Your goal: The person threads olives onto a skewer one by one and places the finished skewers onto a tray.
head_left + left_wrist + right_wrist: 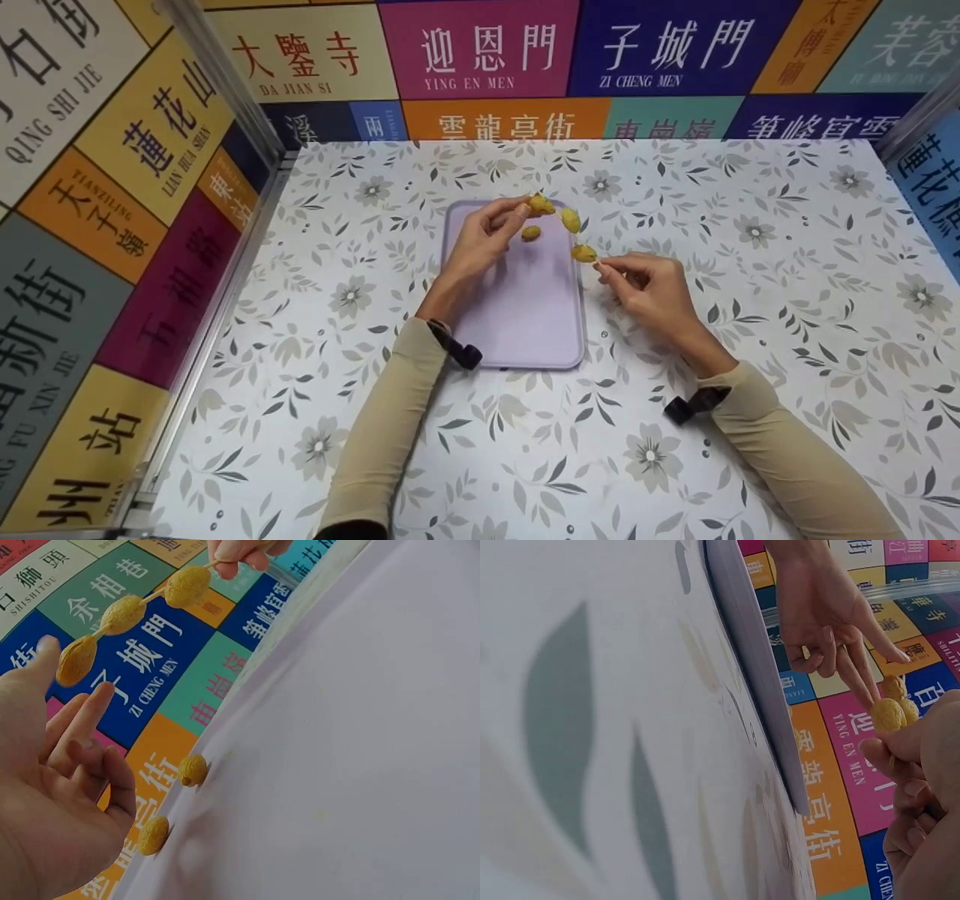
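Observation:
Between thumb and fingers, my right hand (652, 289) pinches one end of a thin wooden skewer (213, 564). Threaded on it are three wrinkled yellow olive-like fruits, one near the right fingertips (583, 253), a middle fruit (571, 220) and an end fruit (76, 660). My left hand (486, 236) is at the far end, its thumb and fingers spread apart around the end fruit without a clear grip. Two loose yellow fruits, a nearer one (154, 835) and another one (193, 769), lie on the lilac tray (525, 322) below.
The tray lies on a table covered with a white floral cloth (352, 292). Panels with coloured blocks and large characters stand along the back (480, 49) and left side (120, 262). A metal frame edge (202, 330) runs along the left of the table.

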Action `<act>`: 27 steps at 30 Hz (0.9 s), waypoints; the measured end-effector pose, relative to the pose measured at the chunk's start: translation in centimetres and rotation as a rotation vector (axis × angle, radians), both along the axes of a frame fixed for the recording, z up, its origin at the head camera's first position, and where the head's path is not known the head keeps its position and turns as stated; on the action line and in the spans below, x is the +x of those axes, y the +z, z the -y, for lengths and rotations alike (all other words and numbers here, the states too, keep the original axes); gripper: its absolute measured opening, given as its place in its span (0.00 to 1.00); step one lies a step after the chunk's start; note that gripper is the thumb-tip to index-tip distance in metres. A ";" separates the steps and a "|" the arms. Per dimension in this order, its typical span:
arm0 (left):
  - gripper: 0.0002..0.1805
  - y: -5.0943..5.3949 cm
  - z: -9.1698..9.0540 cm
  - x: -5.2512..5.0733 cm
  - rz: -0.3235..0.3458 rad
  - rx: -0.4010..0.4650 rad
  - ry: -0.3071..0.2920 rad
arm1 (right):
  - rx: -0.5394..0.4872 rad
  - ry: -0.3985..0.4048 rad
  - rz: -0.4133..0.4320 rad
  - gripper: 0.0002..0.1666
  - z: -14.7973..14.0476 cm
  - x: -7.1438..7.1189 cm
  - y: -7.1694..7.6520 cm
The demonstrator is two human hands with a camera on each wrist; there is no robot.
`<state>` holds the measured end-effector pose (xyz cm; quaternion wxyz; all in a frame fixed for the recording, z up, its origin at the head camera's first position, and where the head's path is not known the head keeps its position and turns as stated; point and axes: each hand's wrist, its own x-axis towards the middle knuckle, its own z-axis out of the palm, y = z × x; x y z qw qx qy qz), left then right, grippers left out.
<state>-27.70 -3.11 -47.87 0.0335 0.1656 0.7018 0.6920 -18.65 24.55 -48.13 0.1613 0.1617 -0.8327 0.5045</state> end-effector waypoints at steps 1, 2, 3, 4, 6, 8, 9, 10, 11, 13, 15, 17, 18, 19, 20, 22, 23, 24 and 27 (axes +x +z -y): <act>0.19 0.0 -0.1 -0.1 -0.007 -0.024 -0.001 | -0.010 -0.013 0.007 0.06 0.1 0.1 0.2; 0.19 0.0 -0.2 -0.3 -0.015 -0.052 0.002 | -0.017 -0.026 0.011 0.06 0.2 0.3 0.5; 0.18 0.0 -0.2 -0.4 -0.029 -0.086 0.008 | -0.023 -0.035 0.016 0.06 0.3 0.4 0.9; 0.18 0.0 -0.3 -0.5 -0.050 -0.133 0.020 | -0.023 -0.038 0.017 0.06 0.5 0.5 1.2; 0.16 -0.1 -0.4 -0.6 -0.100 -0.248 0.049 | -0.028 -0.039 0.028 0.06 0.6 0.7 1.6; 0.15 -0.1 -0.7 -0.6 -0.148 -0.379 0.074 | -0.027 -0.041 0.037 0.06 0.7 0.8 1.7; 0.15 -0.2 -0.8 -0.6 -0.173 -0.452 0.086 | -0.027 -0.043 0.043 0.06 0.7 0.8 1.8; 0.16 -0.3 -0.9 -0.6 -0.195 -0.528 0.096 | -0.027 -0.045 0.045 0.06 0.7 0.8 1.7; 0.16 -0.4 -1.0 -0.6 -0.209 -0.591 0.100 | -0.032 -0.047 0.050 0.06 0.7 0.8 1.7; 0.18 -0.6 -1.2 -0.6 -0.224 -0.689 0.101 | -0.029 -0.046 0.051 0.06 0.7 0.8 1.8; 0.20 -0.6 -1.3 -0.5 -0.223 -0.755 0.099 | -0.027 -0.041 0.050 0.06 0.8 0.7 1.8; 0.20 -0.6 -1.3 -0.4 -0.211 -0.793 0.098 | -0.022 -0.035 0.047 0.06 0.8 0.6 1.8; 0.19 -0.6 -1.4 -0.3 -0.204 -0.803 0.100 | -0.020 -0.033 0.045 0.06 0.8 0.6 1.8; 0.19 -0.6 -1.4 -0.2 -0.195 -0.808 0.103 | -0.018 -0.032 0.044 0.06 0.8 0.6 1.9; 0.18 -0.5 -1.4 -0.1 -0.188 -0.815 0.106 | -0.018 -0.032 0.044 0.06 0.8 0.7 1.9; 0.16 -0.5 -1.4 0.0 -0.176 -0.826 0.110 | -0.017 -0.030 0.045 0.06 0.8 0.7 2.0; 0.15 -0.5 -1.4 0.0 -0.173 -0.830 0.107 | -0.016 -0.030 0.045 0.06 0.8 0.8 2.0; 0.15 -0.5 -1.4 0.0 -0.169 -0.831 0.104 | -0.015 -0.031 0.046 0.06 0.8 0.8 2.0; 0.13 -0.6 -1.5 -0.1 -0.162 -0.831 0.100 | -0.017 -0.034 0.057 0.06 0.6 0.8 1.8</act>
